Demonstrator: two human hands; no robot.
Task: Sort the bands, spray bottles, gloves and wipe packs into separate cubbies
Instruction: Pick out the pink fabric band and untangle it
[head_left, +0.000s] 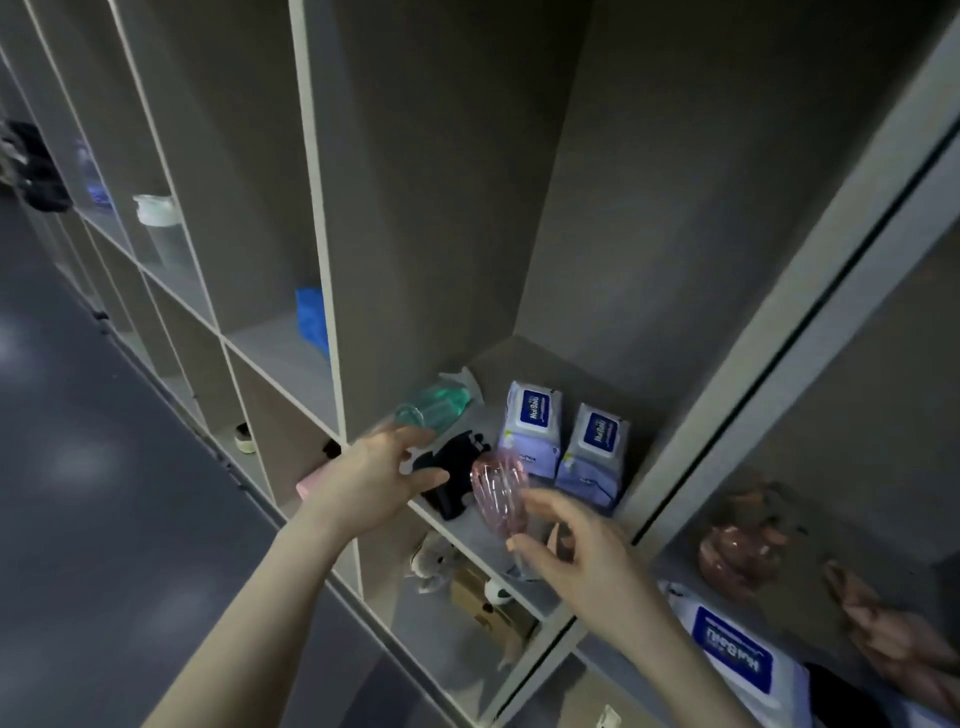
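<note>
Scanning from the far left: dark bundled items (39, 171) hang at the edge of the shelving, then a bluish bottle (92, 179) and a clear bottle with a white cap (158, 223) stand in narrow cubbies, each in its own bay. Next bay right, a blue glove pack (313, 318) sits at the back against the divider. Below that level, a small cream-and-dark object (244, 438) lies on a lower shelf. Left hand (376, 480) reaches into the central cubby, fingers spread and relaxed, gripping nothing, thumb just over a black glove (452, 467) lying on the shelf floor. Behind the hand, a teal spray bottle (436, 405) lies on its side by the left wall. A pink spray bottle (498, 491) is tilted at the shelf's front edge beside the black glove; right hand (571, 551) has its fingertips at the bottle's lower end, though blur hides whether they truly pinch it. Two purple wipe packs (563, 441) stand side by side toward the right wall of the same cubby. One shelf down: a grey plush toy (434, 561) and a cardboard box (491, 608). Far right cubby holds a pink bagged bundle (740, 545), pinkish bands (893, 634), and another wipe pack (737, 657) lying flat at the front.
</note>
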